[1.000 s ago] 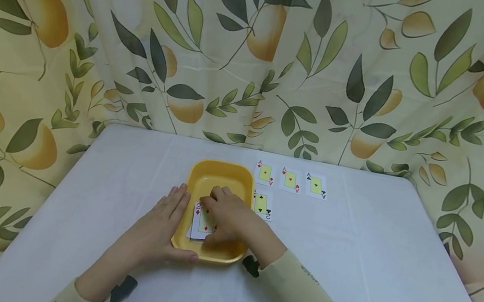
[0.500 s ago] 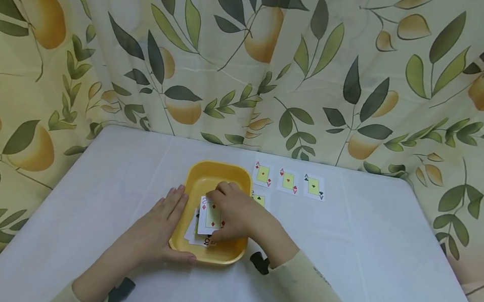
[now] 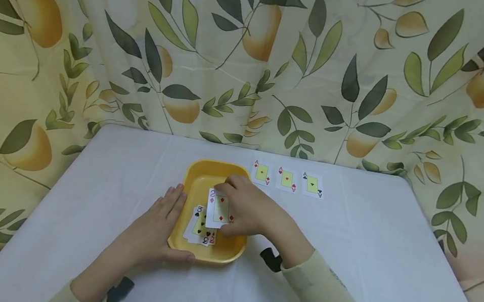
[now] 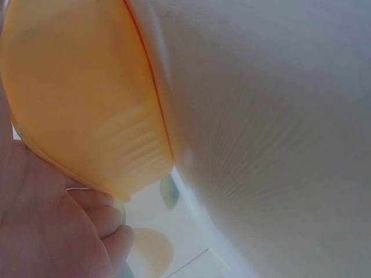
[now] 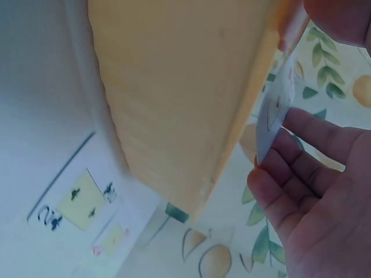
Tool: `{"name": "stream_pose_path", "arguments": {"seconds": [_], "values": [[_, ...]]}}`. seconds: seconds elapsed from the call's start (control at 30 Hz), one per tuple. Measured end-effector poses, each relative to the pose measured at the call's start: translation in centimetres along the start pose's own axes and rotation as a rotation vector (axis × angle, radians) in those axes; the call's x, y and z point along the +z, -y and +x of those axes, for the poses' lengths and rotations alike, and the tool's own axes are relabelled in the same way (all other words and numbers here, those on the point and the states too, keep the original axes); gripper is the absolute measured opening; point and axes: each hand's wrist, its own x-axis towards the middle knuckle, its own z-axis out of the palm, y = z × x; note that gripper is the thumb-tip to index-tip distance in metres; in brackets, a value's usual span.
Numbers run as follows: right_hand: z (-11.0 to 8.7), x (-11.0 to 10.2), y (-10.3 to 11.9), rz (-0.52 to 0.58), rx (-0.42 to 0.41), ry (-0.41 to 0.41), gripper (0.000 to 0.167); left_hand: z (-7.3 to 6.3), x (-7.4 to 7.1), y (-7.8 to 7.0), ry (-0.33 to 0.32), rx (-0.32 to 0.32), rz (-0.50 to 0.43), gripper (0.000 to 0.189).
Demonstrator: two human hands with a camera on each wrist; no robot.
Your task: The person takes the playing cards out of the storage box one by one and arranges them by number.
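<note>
Pinching card (image 3: 219,209) (two of diamonds) over yellow tray (image 3: 204,172) with right fingers (image 5: 319,137); touching tray's side with left fingers (image 3: 174,207), extended straight.

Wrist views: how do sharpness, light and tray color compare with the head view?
Head: fairly even light, ace of diamonds legible, soft shadows on the white tablecloth; left wrist: hazy, low contrast, tray looks more orange than in the head view, cloth dim gray; right wrist: soft overall, held card blurred and near edge-on, two of clubs legible.
</note>
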Motion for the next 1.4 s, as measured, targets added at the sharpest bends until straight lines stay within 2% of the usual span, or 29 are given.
{"name": "stream_pose_path", "arguments": {"seconds": [0.47, 0.87, 1.1, 1.4], "values": [[-1.9, -1.3, -1.9, -0.026, 0.081, -0.024, 0.083, 0.0, 0.0, -0.2, 0.01, -0.026, -0.006, 0.141], [-4.1, -1.8, -4.6, -0.045, 0.136, -0.051, 0.082, 0.1, 0.1, -0.1, -0.004, -0.013, -0.003, 0.142], [-5.0, -2.0, -5.9, -0.047, 0.129, -0.068, 0.08, 0.1, 0.0, -0.2, -0.003, -0.019, -0.005, 0.142], [-5.8, -1.6, -7.1, -0.03, 0.189, -0.046, 0.082, 0.0, 0.0, -0.2, -0.028, -0.004, -0.002, 0.142]]}}
